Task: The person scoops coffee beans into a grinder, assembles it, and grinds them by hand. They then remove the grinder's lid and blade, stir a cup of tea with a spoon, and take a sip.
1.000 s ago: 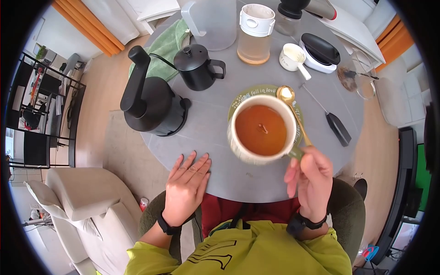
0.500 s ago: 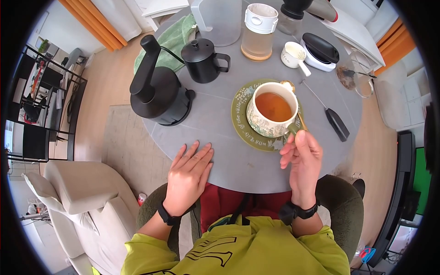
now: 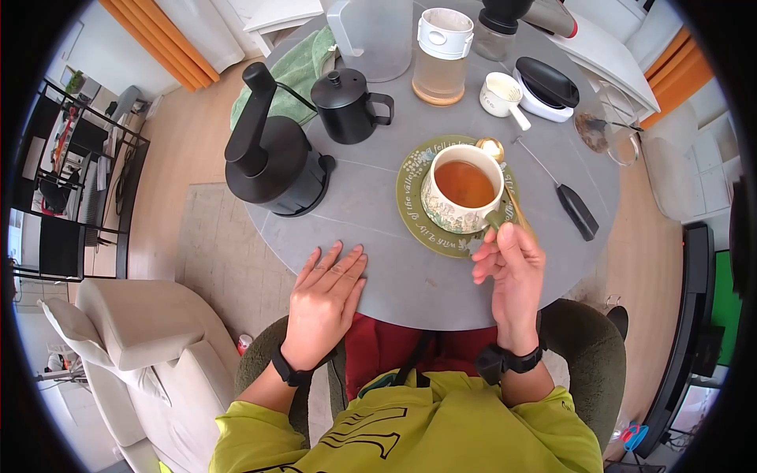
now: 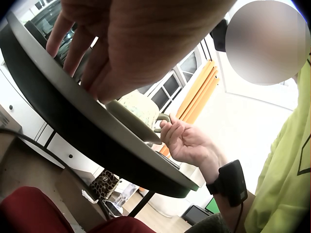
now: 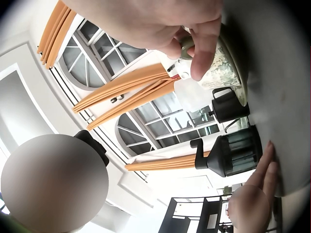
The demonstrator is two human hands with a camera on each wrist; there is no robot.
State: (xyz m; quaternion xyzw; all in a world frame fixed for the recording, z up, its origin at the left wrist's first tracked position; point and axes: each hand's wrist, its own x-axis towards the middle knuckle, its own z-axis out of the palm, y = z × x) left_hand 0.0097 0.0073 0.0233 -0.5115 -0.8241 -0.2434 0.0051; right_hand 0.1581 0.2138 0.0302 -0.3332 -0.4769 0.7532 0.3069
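A cream teacup [image 3: 440,203] with a green handle and a printed pattern holds amber-brown tea. It stands on a green saucer [image 3: 410,189] lettered round the rim, with a golden spoon [image 3: 490,148] lying along the right side. Thumb and forefinger of my right hand [image 3: 512,272] pinch the cup's handle, its other fingers loosely bent. In the left wrist view the right hand [image 4: 187,143] shows at the handle from the side. My left hand [image 3: 322,298] rests palm down near the table's front edge, fingers straight, holding nothing.
A black hand grinder [image 3: 276,169] and a black lidded pot [image 3: 343,110] stand left of the saucer. To its right lies a black-handled whisk [image 3: 577,211]. Behind are a white scoop [image 3: 501,96], a glass jar with a white collar [image 3: 441,71] and a clear pitcher [image 3: 378,39].
The cup has come down and away from me onto the saucer, with the right hand still at its handle. The left hand has stayed flat on the table.
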